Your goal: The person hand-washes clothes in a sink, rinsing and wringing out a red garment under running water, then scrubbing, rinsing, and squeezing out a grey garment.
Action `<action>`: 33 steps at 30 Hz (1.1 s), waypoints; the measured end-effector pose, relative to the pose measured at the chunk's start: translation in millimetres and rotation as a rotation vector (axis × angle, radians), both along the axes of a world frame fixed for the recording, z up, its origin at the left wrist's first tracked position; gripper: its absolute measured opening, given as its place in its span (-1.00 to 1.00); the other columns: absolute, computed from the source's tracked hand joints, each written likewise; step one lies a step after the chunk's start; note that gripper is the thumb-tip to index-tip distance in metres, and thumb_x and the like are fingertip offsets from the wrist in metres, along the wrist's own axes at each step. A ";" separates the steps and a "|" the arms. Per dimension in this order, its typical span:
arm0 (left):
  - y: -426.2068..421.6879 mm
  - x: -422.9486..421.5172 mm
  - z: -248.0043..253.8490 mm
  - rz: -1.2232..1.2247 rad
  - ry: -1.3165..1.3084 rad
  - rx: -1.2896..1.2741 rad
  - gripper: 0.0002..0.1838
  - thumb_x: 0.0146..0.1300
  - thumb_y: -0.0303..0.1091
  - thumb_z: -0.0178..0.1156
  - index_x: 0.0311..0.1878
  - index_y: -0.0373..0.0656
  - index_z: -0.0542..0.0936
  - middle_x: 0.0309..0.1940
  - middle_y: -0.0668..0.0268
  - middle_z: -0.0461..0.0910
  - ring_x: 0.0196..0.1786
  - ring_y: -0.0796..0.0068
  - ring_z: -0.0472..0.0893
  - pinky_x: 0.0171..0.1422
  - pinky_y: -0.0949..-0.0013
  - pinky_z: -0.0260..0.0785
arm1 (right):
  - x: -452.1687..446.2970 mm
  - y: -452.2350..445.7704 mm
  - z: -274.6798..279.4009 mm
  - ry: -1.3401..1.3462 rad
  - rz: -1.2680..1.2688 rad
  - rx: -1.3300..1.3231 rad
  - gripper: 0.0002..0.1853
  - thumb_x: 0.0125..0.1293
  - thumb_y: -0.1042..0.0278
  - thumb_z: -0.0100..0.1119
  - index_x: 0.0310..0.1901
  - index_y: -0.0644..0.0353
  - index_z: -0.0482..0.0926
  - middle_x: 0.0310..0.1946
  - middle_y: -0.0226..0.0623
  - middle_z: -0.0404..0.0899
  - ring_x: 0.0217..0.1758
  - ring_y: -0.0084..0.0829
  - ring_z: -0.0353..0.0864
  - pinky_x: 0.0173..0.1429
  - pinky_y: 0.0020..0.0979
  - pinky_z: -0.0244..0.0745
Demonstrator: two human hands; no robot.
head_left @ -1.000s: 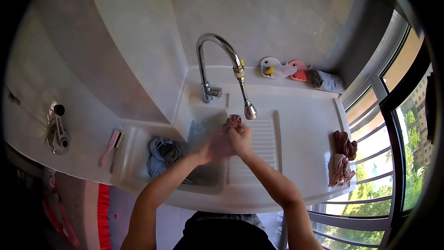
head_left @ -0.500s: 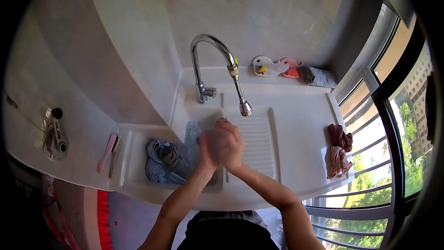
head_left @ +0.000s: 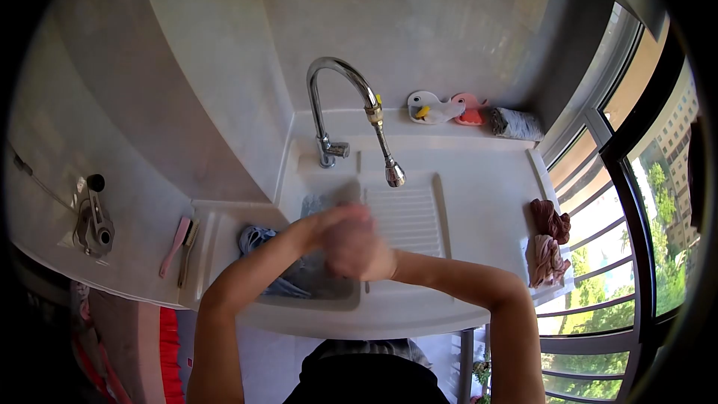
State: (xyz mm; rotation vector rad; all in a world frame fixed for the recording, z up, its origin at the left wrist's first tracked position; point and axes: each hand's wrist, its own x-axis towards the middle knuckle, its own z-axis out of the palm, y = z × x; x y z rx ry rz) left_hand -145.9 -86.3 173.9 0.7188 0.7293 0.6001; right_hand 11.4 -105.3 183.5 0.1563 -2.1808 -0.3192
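Over the right part of the sink basin (head_left: 329, 301), my left hand (head_left: 345, 218) and my right hand (head_left: 376, 260) are closed together around a crumpled mauve cloth (head_left: 345, 243). Motion smears the fingers and most of the cloth, so its exact shape is hidden. My left hand lies above, my right hand below and to the right. Beneath my left forearm, blue-grey wet clothes (head_left: 256, 237) lie in the basin, partly covered by the arm. Some bubbly water (head_left: 314, 202) shows behind my hands.
A chrome faucet (head_left: 340, 63) arches over the sink, its spray head (head_left: 395, 173) just beyond my hands. Ribbed washboard (head_left: 404, 213) lies right of the basin. Twisted maroon cloth (head_left: 550, 218) and pink cloth (head_left: 550, 260) rest on the right ledge. Pink brush (head_left: 174, 247) and wooden brush (head_left: 187, 254) lie left.
My elbows have spread outward and my forearms are now flatter. My left hand has turned over the top of the cloth while my right hand has dropped lower, both still gripping it.
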 end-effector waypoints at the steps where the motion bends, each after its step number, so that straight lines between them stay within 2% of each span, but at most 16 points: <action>1: 6.0 -0.9 -3.9 0.000 0.000 0.000 -0.75 0.28 -0.14 0.16 -0.37 -0.13 0.51 -0.32 0.32 0.54 -0.22 0.53 0.50 -0.10 0.49 0.38 | -1.4 0.6 0.5 0.000 0.000 0.000 -0.73 -0.16 0.29 0.22 -0.38 0.20 0.52 -0.28 -0.25 0.56 -0.09 -0.23 0.58 0.05 -0.30 0.51; 3: 12.2 0.4 -11.1 -0.056 0.138 0.076 -0.77 0.26 -0.18 0.18 -0.33 -0.17 0.55 -0.35 0.33 0.57 -0.27 0.53 0.53 -0.16 0.49 0.40 | -3.1 -0.3 0.3 -0.079 0.044 0.036 -0.76 -0.16 0.27 0.21 -0.43 0.21 0.52 -0.35 -0.25 0.54 -0.19 -0.26 0.56 -0.01 -0.31 0.52; 6: 18.7 1.4 -14.5 -0.041 0.261 0.024 -0.79 0.18 -0.18 0.22 -0.35 -0.14 0.63 -0.43 0.39 0.58 -0.35 0.58 0.52 -0.20 0.45 0.41 | -10.0 -1.6 -6.1 -0.182 0.048 0.006 -0.79 -0.15 0.26 0.19 -0.51 0.21 0.51 -0.45 -0.28 0.49 -0.30 -0.29 0.52 -0.10 -0.34 0.52; 9: 18.7 0.9 -16.6 -0.044 0.373 0.105 -0.82 0.11 -0.24 0.26 -0.38 -0.16 0.65 -0.49 0.37 0.58 -0.42 0.57 0.52 -0.27 0.44 0.40 | -17.3 -5.8 -10.1 -0.147 0.027 0.047 -0.81 -0.16 0.26 0.18 -0.55 0.21 0.49 -0.51 -0.30 0.44 -0.38 -0.31 0.48 -0.17 -0.36 0.49; 13: 18.0 1.8 -25.6 -0.078 0.413 0.141 -0.83 0.04 -0.27 0.30 -0.43 -0.18 0.65 -0.50 0.33 0.60 -0.44 0.55 0.53 -0.31 0.41 0.40 | -23.1 -12.0 -16.2 -0.157 0.031 0.100 -0.82 -0.16 0.27 0.16 -0.57 0.20 0.49 -0.52 -0.31 0.45 -0.39 -0.32 0.47 -0.19 -0.38 0.47; 15: 13.3 -0.9 -30.0 -0.021 0.593 0.181 -0.82 0.01 -0.27 0.31 -0.44 -0.19 0.65 -0.46 0.31 0.62 -0.42 0.54 0.55 -0.34 0.39 0.39 | -30.6 -16.6 -19.1 -0.224 0.021 0.132 -0.82 -0.19 0.27 0.15 -0.57 0.20 0.50 -0.53 -0.32 0.45 -0.41 -0.34 0.47 -0.22 -0.39 0.45; 18: 10.4 -5.4 -41.0 -0.011 0.662 0.177 -0.79 -0.01 -0.24 0.32 -0.47 -0.20 0.65 -0.48 0.29 0.63 -0.45 0.50 0.55 -0.37 0.38 0.39 | -40.6 -19.8 -32.8 -0.266 0.015 0.216 -0.82 -0.22 0.27 0.14 -0.58 0.21 0.52 -0.56 -0.34 0.45 -0.41 -0.35 0.47 -0.24 -0.40 0.42; 21: -2.5 -5.0 -33.8 0.051 0.661 0.172 -0.75 0.04 -0.19 0.27 -0.49 -0.21 0.64 -0.53 0.28 0.62 -0.49 0.48 0.55 -0.36 0.39 0.39 | -51.3 -23.7 -47.2 -0.288 0.012 0.228 -0.80 -0.25 0.25 0.14 -0.59 0.20 0.54 -0.58 -0.34 0.47 -0.43 -0.34 0.47 -0.26 -0.39 0.39; 25: -2.6 -21.1 -54.9 -0.030 0.674 0.222 -0.73 0.09 -0.17 0.21 -0.49 -0.20 0.65 -0.57 0.29 0.61 -0.52 0.46 0.55 -0.36 0.41 0.38 | -68.2 -25.3 -62.1 -0.345 0.008 0.255 -0.79 -0.25 0.23 0.14 -0.60 0.19 0.55 -0.58 -0.33 0.49 -0.43 -0.32 0.49 -0.26 -0.36 0.37; 27: -9.0 -20.8 -59.5 -0.001 0.655 0.155 -0.68 0.15 -0.31 0.23 -0.67 -0.20 0.45 -0.61 0.23 0.55 -0.53 0.40 0.52 -0.36 0.35 0.37 | -70.7 -29.8 -70.5 -0.398 0.018 0.262 -0.79 -0.25 0.21 0.15 -0.60 0.19 0.56 -0.58 -0.32 0.52 -0.44 -0.29 0.51 -0.25 -0.33 0.39; 28: -13.2 -20.4 -49.2 -0.043 0.572 0.302 -0.66 0.16 -0.30 0.22 -0.69 -0.18 0.43 -0.60 0.20 0.55 -0.51 0.36 0.53 -0.33 0.30 0.39 | -70.3 -29.7 -76.0 -0.379 0.018 0.237 -0.80 -0.22 0.21 0.14 -0.60 0.17 0.55 -0.52 -0.31 0.55 -0.37 -0.28 0.53 -0.19 -0.32 0.41; 29: -26.3 -23.0 -40.3 -0.043 0.572 0.303 -0.66 0.16 -0.30 0.22 -0.69 -0.18 0.43 -0.60 0.20 0.55 -0.51 0.36 0.53 -0.33 0.30 0.39 | -77.0 -36.7 -83.5 -0.379 0.018 0.238 -0.80 -0.22 0.21 0.14 -0.60 0.17 0.55 -0.52 -0.31 0.55 -0.37 -0.28 0.53 -0.19 -0.32 0.41; 31: -16.8 9.2 -0.7 0.055 0.528 0.034 -0.66 0.17 -0.27 0.20 -0.66 -0.18 0.43 -0.57 0.17 0.56 -0.44 0.35 0.56 -0.25 0.29 0.41 | -58.8 -20.6 -84.7 -0.296 0.047 0.113 -0.81 -0.17 0.20 0.13 -0.58 0.14 0.54 -0.47 -0.34 0.54 -0.28 -0.28 0.53 -0.10 -0.32 0.42; 32: -14.2 -10.2 -39.1 0.078 0.510 -0.035 -0.67 0.19 -0.23 0.19 -0.63 -0.18 0.44 -0.54 0.16 0.56 -0.38 0.34 0.57 -0.19 0.30 0.42 | -55.8 -18.7 -92.7 -0.364 0.052 0.091 -0.83 -0.06 0.22 0.09 -0.55 0.13 0.48 -0.46 -0.30 0.49 -0.28 -0.29 0.49 -0.12 -0.33 0.43; 33: 6.9 -14.0 -77.6 0.036 0.473 -0.077 -0.66 0.20 -0.19 0.17 -0.60 -0.18 0.45 -0.52 0.15 0.57 -0.33 0.33 0.58 -0.14 0.30 0.42 | -45.7 -14.7 -79.1 -0.311 0.093 -0.016 -0.83 -0.03 0.21 0.10 -0.51 0.12 0.47 -0.43 -0.32 0.48 -0.27 -0.30 0.48 -0.07 -0.31 0.43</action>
